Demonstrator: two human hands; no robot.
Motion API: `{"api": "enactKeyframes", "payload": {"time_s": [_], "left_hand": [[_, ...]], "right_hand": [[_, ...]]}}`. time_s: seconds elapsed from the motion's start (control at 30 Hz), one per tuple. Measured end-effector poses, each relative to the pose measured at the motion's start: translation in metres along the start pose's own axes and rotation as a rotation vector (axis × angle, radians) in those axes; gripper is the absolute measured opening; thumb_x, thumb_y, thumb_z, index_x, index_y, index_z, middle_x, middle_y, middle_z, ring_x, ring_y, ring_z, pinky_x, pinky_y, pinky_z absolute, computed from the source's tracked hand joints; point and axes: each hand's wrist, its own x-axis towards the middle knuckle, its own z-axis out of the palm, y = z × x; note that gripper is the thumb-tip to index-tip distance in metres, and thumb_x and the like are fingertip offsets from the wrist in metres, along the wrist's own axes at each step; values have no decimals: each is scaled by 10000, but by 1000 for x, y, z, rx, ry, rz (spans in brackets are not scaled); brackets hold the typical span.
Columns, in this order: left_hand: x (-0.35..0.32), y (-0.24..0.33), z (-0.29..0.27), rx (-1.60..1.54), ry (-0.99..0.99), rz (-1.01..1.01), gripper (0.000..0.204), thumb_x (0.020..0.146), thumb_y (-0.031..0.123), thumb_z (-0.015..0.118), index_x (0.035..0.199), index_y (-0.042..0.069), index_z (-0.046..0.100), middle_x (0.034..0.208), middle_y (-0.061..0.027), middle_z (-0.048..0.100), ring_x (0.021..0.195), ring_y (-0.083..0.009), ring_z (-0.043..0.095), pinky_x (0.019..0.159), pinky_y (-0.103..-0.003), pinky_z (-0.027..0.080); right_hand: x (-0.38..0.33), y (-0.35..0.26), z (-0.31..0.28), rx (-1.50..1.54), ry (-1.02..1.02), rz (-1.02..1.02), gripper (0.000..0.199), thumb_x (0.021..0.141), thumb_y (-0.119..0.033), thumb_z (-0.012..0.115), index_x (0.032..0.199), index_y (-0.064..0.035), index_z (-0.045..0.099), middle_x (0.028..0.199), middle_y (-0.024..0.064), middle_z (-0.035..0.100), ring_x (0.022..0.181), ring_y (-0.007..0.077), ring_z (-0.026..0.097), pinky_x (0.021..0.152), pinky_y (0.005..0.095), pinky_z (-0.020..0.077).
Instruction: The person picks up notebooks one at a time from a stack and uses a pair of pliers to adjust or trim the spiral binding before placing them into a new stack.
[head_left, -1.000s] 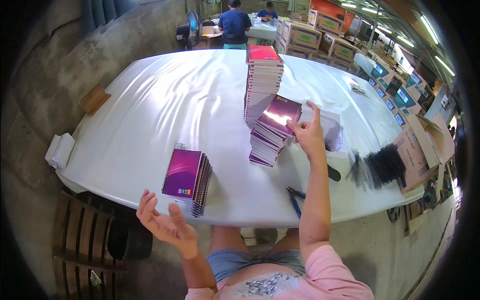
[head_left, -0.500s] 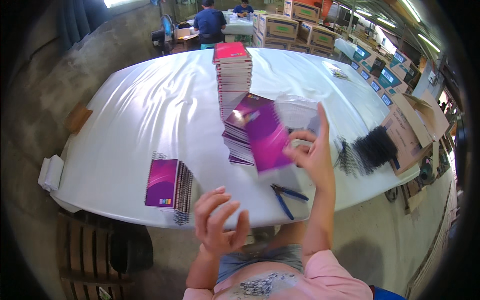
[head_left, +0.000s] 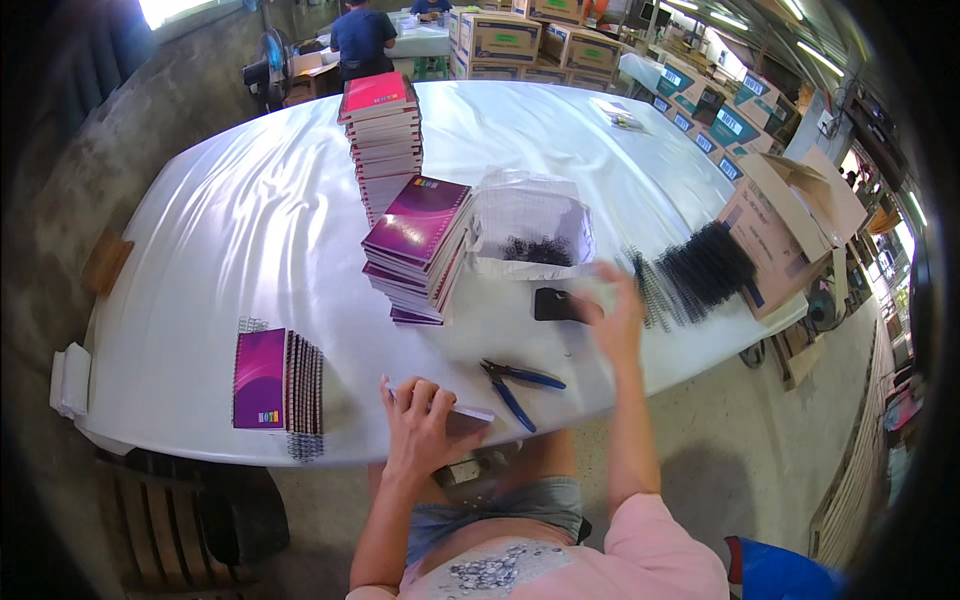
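My left hand (head_left: 418, 425), near the front edge of the table, is closed on a thin notebook (head_left: 470, 416) seen nearly edge-on. My right hand (head_left: 615, 315) is blurred, over the table beside a flat black object (head_left: 553, 304) and left of a heap of black spiral coils (head_left: 705, 268). What its fingers do is smeared by motion. Blue-handled cutters (head_left: 520, 385) lie spread apart between the two hands. Ahead stands a leaning stack of purple notebooks (head_left: 420, 225). Several purple spiral-bound notebooks (head_left: 260, 380) lie at the left, coil ends sticking out.
Behind the purple stack rises a tall pile of red-covered notebooks (head_left: 380, 90). A white, plastic-looking tray (head_left: 500, 215) contains black coil bits. An open carton (head_left: 770, 215) stands at the table's right edge. Farther off are stacked boxes (head_left: 500, 40), a fan and two people at another table.
The purple notebook has gone from my right hand at the stack to my left hand near the front edge. My right hand has moved beside the coils. The whole view has shifted.
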Motion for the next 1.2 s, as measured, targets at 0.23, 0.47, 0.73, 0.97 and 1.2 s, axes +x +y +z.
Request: {"api": "enactKeyframes", "payload": {"time_s": [0.23,0.47,0.73,0.97,1.2], "left_hand": [[11,8,25,-11,258,-54,482,525,400,821,713,110,486,867,-67,483,897,-285,445,873,-513,314],[4,3,14,108,340,-30,435,528,408,800,682,139,496,863,-28,513,897,-268,446,873,-506,307],[4,2,14,87,306,-40,436,525,432,797,679,137,516,828,-15,519,888,-268,454,869,-500,293],[-3,-9,15,131,267,-142,446,533,443,794,678,126,517,780,-30,469,873,-269,456,880,-504,281],[4,-1,14,96,269,-113,458,538,450,789,678,119,504,767,-38,452,866,-271,457,849,-497,288]], "right_hand": [[65,160,-27,-874,51,363,418,816,-305,639,1182,-121,556,1160,199,583,1117,319,558,911,500,409],[114,149,-66,-1138,-436,208,504,843,-50,487,1339,-53,404,1094,174,626,1026,347,609,881,505,419],[86,53,-82,-820,-274,-43,642,759,59,491,1360,-152,412,1102,138,543,1048,335,519,894,438,409],[-56,-74,9,186,-808,-79,183,835,-76,642,1011,-38,676,908,76,658,823,207,595,764,313,471],[-89,-67,37,493,-552,-52,146,825,-56,651,966,-49,688,892,93,651,792,232,608,725,304,484]]}}
